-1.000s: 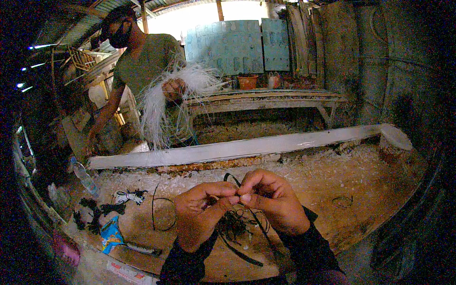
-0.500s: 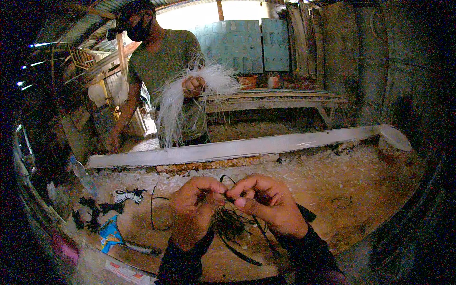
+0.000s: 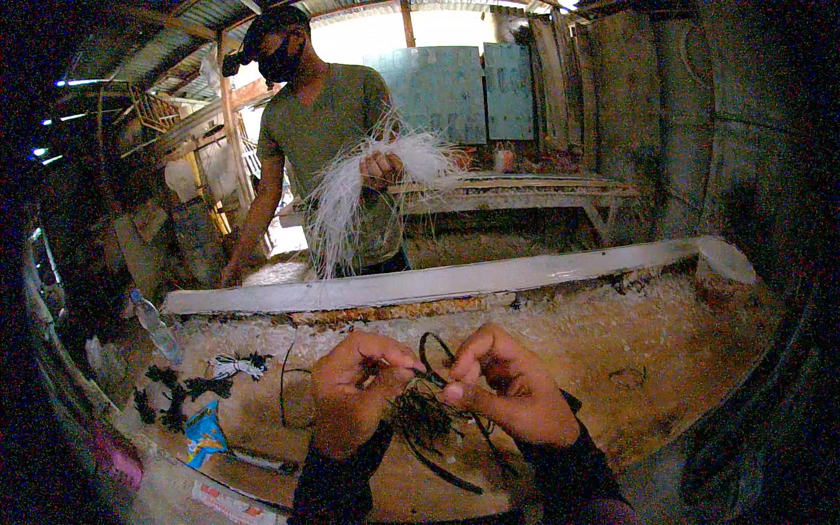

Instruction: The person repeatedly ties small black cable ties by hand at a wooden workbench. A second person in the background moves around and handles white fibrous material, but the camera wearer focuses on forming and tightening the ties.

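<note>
Both my hands are over the middle of the wooden table, with a thin black strip between them. My left hand (image 3: 354, 389) pinches one part of the strip with thumb and forefinger. My right hand (image 3: 507, 385) pinches it a short way to the right, its fingers curled. The black strip (image 3: 423, 346) bends up in a small open loop between the fingertips. A loose tangle of thin black strands (image 3: 424, 420) lies just below my hands. A longer black strip (image 3: 442, 472) curves toward the near edge.
Black bunches (image 3: 171, 394), a white-and-black tied bundle (image 3: 241, 366), a blue packet (image 3: 206, 433) and a clear bottle (image 3: 156, 328) lie at left. A pale board (image 3: 455, 280) runs along the far edge to a round tub (image 3: 728, 262). Beyond, a person holds white fibres (image 3: 341, 206).
My hands have moved slightly apart, and the black loop between them shows larger. The other person and the white fibres appear farther right.
</note>
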`<state>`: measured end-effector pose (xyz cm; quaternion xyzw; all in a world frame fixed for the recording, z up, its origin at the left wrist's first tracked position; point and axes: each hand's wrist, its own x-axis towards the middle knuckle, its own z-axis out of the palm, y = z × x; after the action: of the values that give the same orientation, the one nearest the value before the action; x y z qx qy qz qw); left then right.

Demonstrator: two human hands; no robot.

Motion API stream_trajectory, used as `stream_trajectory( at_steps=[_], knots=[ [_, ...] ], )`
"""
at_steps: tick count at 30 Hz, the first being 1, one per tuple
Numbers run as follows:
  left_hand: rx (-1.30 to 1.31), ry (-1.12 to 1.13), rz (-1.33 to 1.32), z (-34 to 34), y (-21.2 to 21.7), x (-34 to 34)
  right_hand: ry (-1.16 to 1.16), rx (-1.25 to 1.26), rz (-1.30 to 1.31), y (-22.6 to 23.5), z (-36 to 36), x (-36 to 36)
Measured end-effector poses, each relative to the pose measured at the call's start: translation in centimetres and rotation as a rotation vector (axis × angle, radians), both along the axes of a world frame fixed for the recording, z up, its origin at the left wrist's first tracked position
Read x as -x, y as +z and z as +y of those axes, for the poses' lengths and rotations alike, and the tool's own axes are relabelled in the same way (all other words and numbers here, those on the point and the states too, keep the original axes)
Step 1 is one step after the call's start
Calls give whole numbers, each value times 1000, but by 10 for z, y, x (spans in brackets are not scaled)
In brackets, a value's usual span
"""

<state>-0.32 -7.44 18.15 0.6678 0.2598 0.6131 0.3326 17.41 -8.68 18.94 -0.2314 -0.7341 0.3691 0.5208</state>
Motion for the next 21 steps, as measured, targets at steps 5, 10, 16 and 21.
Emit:
stream_trajectory(
  at_steps=[5,10,16,21],
  knots=[
    [14,-54,62,-10,12,5,37,32,63,0,-4,-2],
    [-132,21,415,-11,21,4,-22,8,10,-3,3,3],
    [-201,-32,513,-9,24,9,-25,-36,-107,-3,1,4],
    [-197,-136,620,-9,20,14,83,-29,-105,-4,1,1]
  ],
)
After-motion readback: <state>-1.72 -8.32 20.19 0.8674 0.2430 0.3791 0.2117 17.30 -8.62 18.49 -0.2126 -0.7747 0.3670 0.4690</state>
